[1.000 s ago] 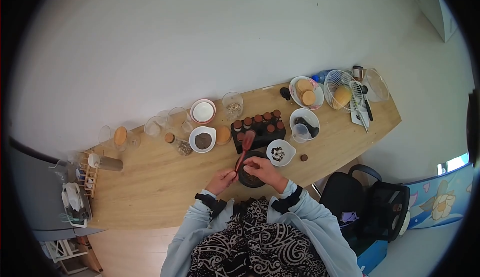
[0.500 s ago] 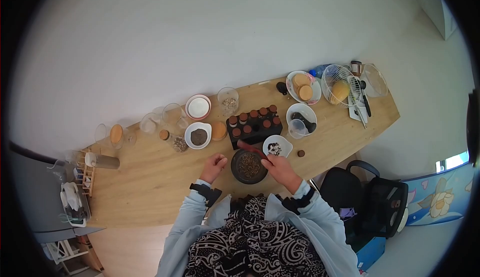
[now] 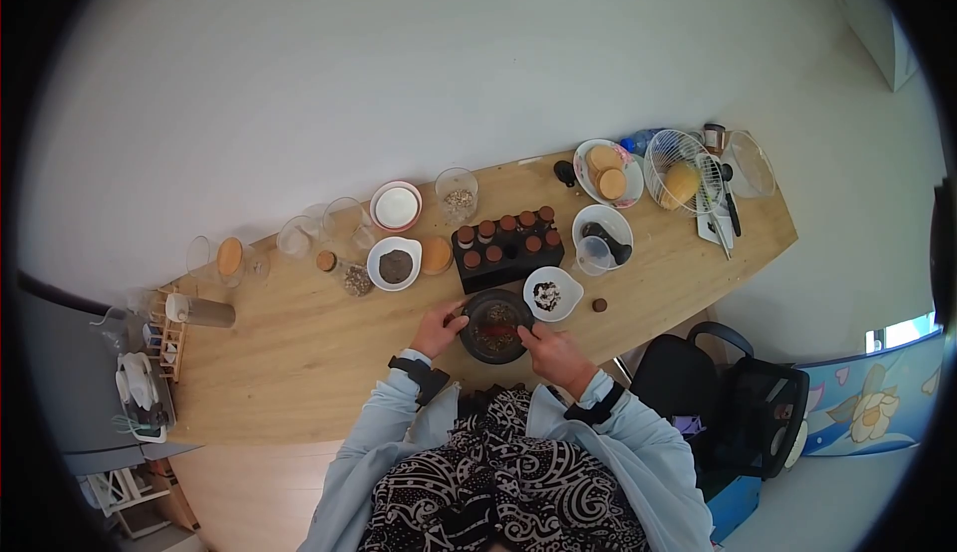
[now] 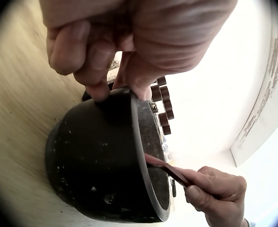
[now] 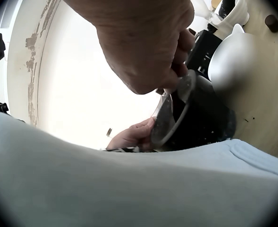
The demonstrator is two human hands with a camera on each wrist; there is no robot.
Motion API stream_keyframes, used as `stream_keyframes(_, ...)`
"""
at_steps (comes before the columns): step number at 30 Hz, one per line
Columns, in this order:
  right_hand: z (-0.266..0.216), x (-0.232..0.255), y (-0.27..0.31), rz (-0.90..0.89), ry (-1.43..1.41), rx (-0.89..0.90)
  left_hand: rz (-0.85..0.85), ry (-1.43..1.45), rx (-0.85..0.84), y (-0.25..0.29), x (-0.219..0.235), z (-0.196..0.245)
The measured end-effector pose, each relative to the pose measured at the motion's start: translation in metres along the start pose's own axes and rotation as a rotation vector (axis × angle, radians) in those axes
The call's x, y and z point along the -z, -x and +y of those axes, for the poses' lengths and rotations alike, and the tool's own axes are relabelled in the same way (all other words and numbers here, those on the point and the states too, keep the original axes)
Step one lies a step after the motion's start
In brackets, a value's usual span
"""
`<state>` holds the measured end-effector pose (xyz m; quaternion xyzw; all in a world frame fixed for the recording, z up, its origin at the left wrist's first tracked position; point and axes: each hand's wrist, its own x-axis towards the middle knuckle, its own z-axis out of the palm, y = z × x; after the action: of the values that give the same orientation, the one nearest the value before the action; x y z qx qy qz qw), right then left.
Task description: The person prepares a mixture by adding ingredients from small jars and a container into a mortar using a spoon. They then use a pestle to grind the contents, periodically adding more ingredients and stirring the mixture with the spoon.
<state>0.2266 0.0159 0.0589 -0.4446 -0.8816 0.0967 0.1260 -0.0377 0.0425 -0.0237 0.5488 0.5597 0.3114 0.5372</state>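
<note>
A black mortar (image 4: 101, 151) stands on the wooden table in front of the person, with coarse brown bits (image 3: 490, 318) inside. My left hand (image 3: 436, 331) pinches its left rim, the thumb over the edge and the fingers against the outer wall. My right hand (image 3: 560, 355) grips the dark red handle of a small spatula (image 4: 169, 171) at the right side of the mortar. The spatula's head reaches down into the mortar, hidden behind the wall in the left wrist view. A white bowl (image 3: 567, 305) with dark and pale bits sits just behind the right hand.
Behind the mortar stands a black rack (image 3: 510, 271) of brown-capped bottles. A white bowl of dark powder (image 3: 396, 266) and glass jars line the back left. A wire basket (image 3: 663, 200), plate and knife lie at the right. A loose brown cap (image 3: 599, 305) lies near the front edge.
The spatula has passed from my left hand to my right, and its head has gone down into the mortar. My left hand, briefly apart from the mortar, now holds its rim.
</note>
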Motion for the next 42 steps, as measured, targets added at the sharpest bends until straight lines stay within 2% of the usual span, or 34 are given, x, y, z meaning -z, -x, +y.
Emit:
stream_keyframes(3,0.004,0.009,0.000,-0.019,-0.055,0.019,-0.015,-0.051,0.013,0.001,0.001,0.001)
stream_keyframes(5,0.006,0.014,-0.004,0.042,-0.051,-0.005,-0.020,0.013,-0.007,0.000,0.000,-0.001)
stream_keyframes(9,0.005,0.004,-0.003,-0.030,-0.010,0.013,-0.019,0.053,-0.028,0.001,-0.001,-0.005)
stream_keyframes(12,0.003,0.006,-0.004,-0.064,-0.105,0.051,-0.027,0.068,-0.033,0.002,-0.001,-0.002)
stream_keyframes(14,-0.001,0.011,-0.011,0.054,-0.132,0.032,-0.025,0.075,-0.062,0.003,-0.001,0.003)
stream_keyframes(18,0.001,0.008,-0.012,-0.049,-0.142,0.135,-0.021,0.088,-0.072,0.006,-0.001,0.007)
stream_keyframes(21,0.000,0.022,-0.012,0.005,-0.215,0.103,-0.021,0.074,-0.074,0.004,-0.001,0.002)
stream_keyframes(23,-0.001,0.028,-0.014,0.052,-0.107,0.003,-0.031,0.058,-0.075,0.000,-0.003,-0.005)
stream_keyframes(27,0.004,0.015,-0.010,-0.015,-0.155,0.060,-0.030,0.092,-0.086,0.002,-0.004,-0.005)
stream_keyframes(29,0.001,0.014,-0.010,0.108,-0.383,-0.060,-0.038,0.072,-0.067,0.002,-0.001,-0.004)
stream_keyframes(30,0.004,0.014,-0.010,0.108,-0.380,-0.065,-0.039,0.054,-0.046,0.002,-0.002,-0.005)
stream_keyframes(32,0.012,0.007,-0.014,0.125,-0.397,-0.220,-0.031,0.050,-0.073,0.002,-0.004,-0.007)
stream_keyframes(34,0.018,-0.001,-0.012,0.075,-0.453,-0.216,-0.017,0.037,-0.098,0.002,-0.002,-0.008)
stream_keyframes(36,0.019,-0.001,-0.011,0.031,-0.502,-0.221,0.031,0.069,-0.056,0.002,-0.005,-0.006)
stream_keyframes(38,0.017,0.005,-0.015,-0.110,-0.456,-0.453,0.017,0.068,-0.058,0.003,-0.004,-0.004)
stream_keyframes(42,0.022,0.001,-0.015,0.010,-0.443,-0.498,0.019,0.093,-0.028,0.005,-0.004,0.002)
